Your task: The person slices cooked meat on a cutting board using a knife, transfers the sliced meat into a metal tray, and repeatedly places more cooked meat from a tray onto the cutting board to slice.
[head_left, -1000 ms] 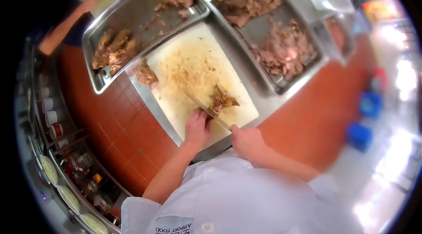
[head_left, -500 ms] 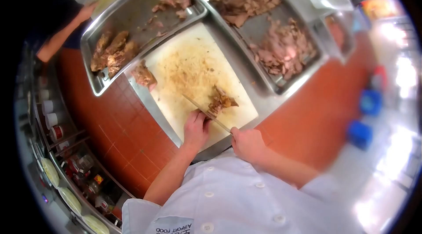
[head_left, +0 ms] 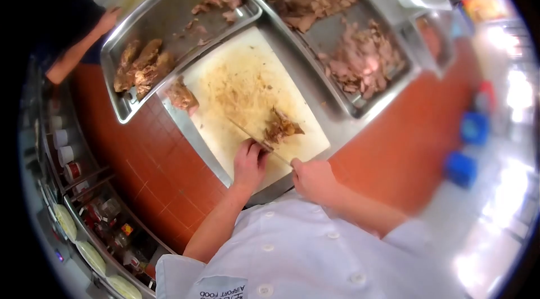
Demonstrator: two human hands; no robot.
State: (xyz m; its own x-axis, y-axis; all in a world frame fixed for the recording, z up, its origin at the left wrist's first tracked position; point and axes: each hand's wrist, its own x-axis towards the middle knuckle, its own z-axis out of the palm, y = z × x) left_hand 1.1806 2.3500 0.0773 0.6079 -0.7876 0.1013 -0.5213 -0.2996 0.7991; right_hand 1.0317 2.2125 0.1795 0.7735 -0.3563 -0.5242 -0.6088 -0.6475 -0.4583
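My right hand [head_left: 314, 178] is closed around the handle of a long knife [head_left: 247, 132], whose blade slants to the upper left over the white cutting board [head_left: 292, 96]. On the near side of the blade, my left hand [head_left: 249, 163] has its fingers curled down on a piece of meat, mostly hidden beneath them. Just beyond the blade lies a small heap of cut brown meat [head_left: 282, 126]. A larger chunk of cooked meat [head_left: 182, 95] rests at the board's left edge. Brown juices and scraps stain the board's middle.
A metal tray [head_left: 169, 29] at upper left holds several meat chunks and scraps. Another tray [head_left: 320, 49] at upper right carries two piles of sliced meat [head_left: 365, 63]. A co-worker's arms [head_left: 84, 46] are at the far left, near a yellowish board.
The knife and my right hand have shifted slightly to the left. My left hand has barely moved, and the cut heap stays beside the blade.
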